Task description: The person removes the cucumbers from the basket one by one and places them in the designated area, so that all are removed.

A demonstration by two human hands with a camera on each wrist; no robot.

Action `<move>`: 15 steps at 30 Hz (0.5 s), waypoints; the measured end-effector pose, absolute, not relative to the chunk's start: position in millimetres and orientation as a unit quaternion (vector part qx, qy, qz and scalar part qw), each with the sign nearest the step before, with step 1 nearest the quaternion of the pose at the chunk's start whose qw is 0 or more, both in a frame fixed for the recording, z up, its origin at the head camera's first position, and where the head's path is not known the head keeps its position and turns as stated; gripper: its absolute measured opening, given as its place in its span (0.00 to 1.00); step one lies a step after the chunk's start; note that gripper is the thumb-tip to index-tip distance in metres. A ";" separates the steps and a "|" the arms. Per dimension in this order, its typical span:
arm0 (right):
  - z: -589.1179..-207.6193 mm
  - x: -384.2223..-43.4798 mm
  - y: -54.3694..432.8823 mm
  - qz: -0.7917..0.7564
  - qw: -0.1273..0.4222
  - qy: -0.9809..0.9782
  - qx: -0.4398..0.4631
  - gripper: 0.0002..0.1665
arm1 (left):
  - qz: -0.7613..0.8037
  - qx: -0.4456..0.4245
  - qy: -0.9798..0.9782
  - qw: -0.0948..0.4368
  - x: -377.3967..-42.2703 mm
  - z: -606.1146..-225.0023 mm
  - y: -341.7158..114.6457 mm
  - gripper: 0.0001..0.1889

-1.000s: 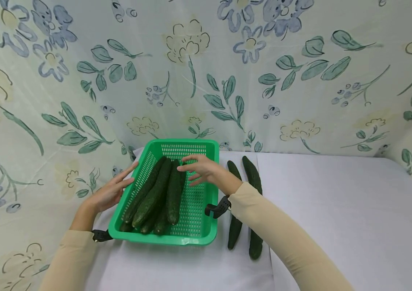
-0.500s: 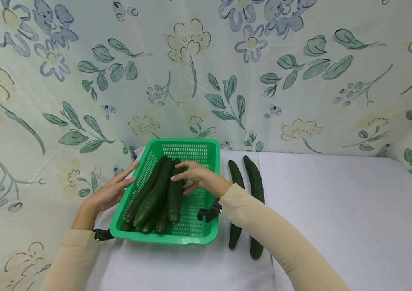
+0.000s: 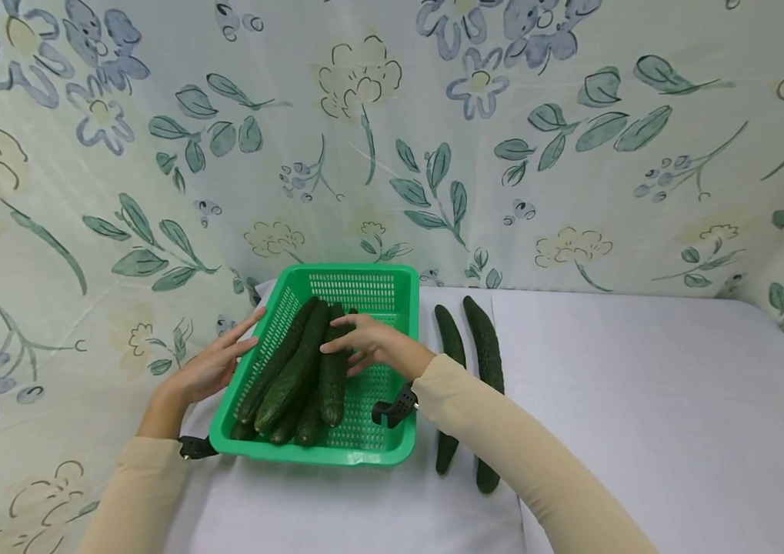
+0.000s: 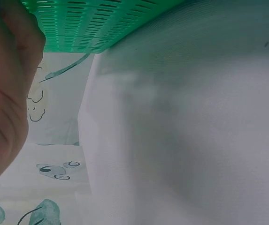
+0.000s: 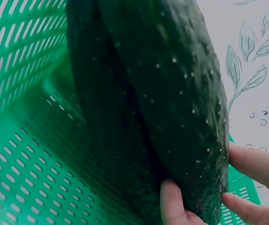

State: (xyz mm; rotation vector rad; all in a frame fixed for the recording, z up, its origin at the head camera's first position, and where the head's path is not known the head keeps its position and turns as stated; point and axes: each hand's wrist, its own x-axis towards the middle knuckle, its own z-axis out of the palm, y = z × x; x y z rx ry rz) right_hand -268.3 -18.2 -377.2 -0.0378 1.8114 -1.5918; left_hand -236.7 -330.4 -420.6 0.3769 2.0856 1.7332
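Observation:
A green plastic basket (image 3: 315, 455) with slotted walls holds several dark green cucumbers (image 3: 285, 394), piled toward its left side. My left hand (image 3: 208, 371) rests with straight fingers against the basket's left wall. Inside the basket, my right hand (image 3: 374, 342) pinches the rightmost cucumber (image 3: 332, 396) near its upper half. In the right wrist view the thumb lies on one side of that bumpy cucumber (image 5: 172, 93) and fingers (image 5: 254, 164) on the other. The left wrist view has the left hand (image 4: 5, 93) beside the basket wall (image 4: 78, 28).
Two more cucumbers, one slimmer (image 3: 450, 338) and one longer (image 3: 484, 346), lie side by side on the white tablecloth (image 3: 641, 408), right of the basket and partly under the right forearm. A floral curtain (image 3: 378, 154) hangs behind and along the left.
My right hand has moved left and slightly down from over the basket and closed its fingers on the rightmost cucumber. The left hand stays at the basket's side.

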 end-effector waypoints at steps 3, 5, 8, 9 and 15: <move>-377.3 -268.7 -18.4 -0.616 0.357 0.702 -0.012 0.40 | 0.624 0.136 0.743 0.203 -236.6 -420.8 -331.0 0.33; -376.9 -268.8 -18.4 -0.617 0.357 0.701 -0.011 0.39 | 0.626 0.137 0.740 0.205 -236.5 -420.8 -330.9 0.33; -375.8 -268.9 -17.9 -0.619 0.356 0.700 -0.007 0.39 | 0.630 0.138 0.735 0.210 -237.0 -421.0 -330.1 0.32; -375.6 -268.9 -17.6 -0.620 0.356 0.699 -0.006 0.38 | 0.630 0.138 0.735 0.211 -237.3 -421.2 -330.1 0.32; -375.1 -269.3 -15.4 -0.622 0.360 0.695 -0.007 0.37 | 0.632 0.143 0.731 0.212 -238.3 -422.3 -329.9 0.32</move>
